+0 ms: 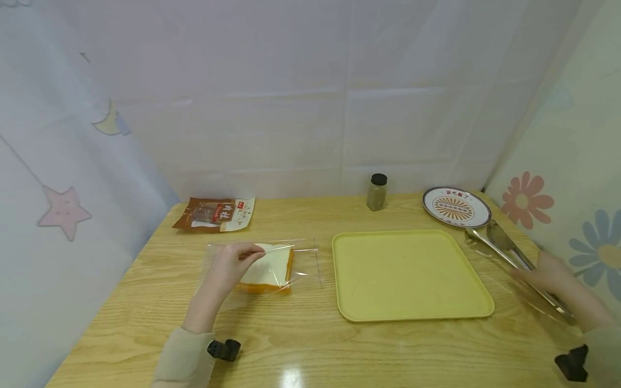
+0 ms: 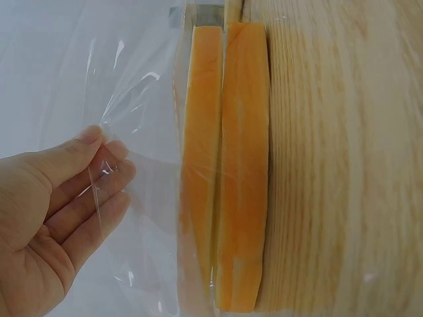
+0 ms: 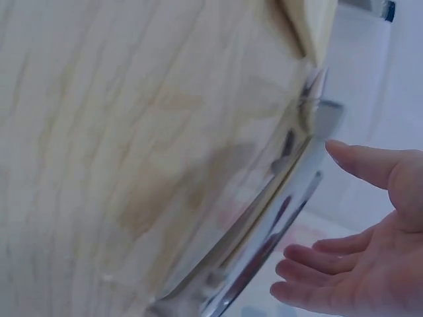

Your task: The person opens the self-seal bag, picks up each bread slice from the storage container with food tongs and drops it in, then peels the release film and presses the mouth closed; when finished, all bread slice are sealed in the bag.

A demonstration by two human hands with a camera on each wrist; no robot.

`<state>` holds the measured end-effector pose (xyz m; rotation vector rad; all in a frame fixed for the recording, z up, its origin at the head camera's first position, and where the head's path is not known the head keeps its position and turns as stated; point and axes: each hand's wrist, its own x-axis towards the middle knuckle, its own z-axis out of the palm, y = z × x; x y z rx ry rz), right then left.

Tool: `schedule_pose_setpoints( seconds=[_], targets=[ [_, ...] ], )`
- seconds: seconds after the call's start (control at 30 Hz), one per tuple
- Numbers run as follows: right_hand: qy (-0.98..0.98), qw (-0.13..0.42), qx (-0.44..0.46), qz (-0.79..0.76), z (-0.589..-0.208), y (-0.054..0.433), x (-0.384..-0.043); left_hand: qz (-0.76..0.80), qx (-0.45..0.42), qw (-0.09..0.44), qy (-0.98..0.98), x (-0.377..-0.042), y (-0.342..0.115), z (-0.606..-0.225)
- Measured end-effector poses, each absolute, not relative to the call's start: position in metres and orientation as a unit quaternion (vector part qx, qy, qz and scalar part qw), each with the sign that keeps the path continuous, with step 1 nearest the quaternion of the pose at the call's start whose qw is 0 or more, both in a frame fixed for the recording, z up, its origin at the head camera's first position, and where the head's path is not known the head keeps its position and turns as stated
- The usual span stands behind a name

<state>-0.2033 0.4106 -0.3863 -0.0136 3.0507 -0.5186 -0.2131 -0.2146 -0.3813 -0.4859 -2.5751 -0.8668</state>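
Between thumb and fingertips, my left hand [image 1: 233, 265] pinches a thin clear plastic film [image 1: 306, 264]. This film lies over white bread slices [image 1: 273, 265] with orange crust, on the left part of the table. Two crust edges [image 2: 244, 165] stand side by side in the left wrist view, with the film raised in a fold at my fingertips. Far to the right, my right hand [image 1: 558, 280] is over the long handles of metal tongs [image 1: 504, 253]. In the blurred right wrist view, its thumb and fingers are spread apart beside the tongs, with nothing between them.
A yellow tray [image 1: 412, 319] lies mid-table between my hands. Behind it stand a small jar with a black lid [image 1: 377, 195] and a patterned white plate [image 1: 434, 207]. A brown and white food packet [image 1: 213, 214] lies at the back left. Curtains border the table.
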Motion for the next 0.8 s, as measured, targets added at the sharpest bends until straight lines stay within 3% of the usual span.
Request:
schedule_pose_setpoints(
  seconds=[0.17, 0.33, 0.57, 0.8],
  targets=[
    [0.975, -0.039, -0.024, -0.218, -0.373, 0.373, -0.198, -0.311, -0.173, 0.185, -0.916, -0.213, -0.214, -0.381],
    [0.958, -0.043, -0.008, -0.284, -0.35, 0.315, -0.191, -0.31, -0.174, 0.188, -0.916, -0.213, -0.214, -0.382],
    [0.92, -0.11, -0.059, -0.372, -0.338, 0.243, -0.187, -0.311, -0.18, 0.195, -0.913, -0.213, -0.214, -0.382],
    [0.888, -0.084, -0.093, -0.443, -0.34, 0.191, -0.188, -0.311, -0.182, 0.192, -0.913, -0.213, -0.214, -0.381]
  ],
)
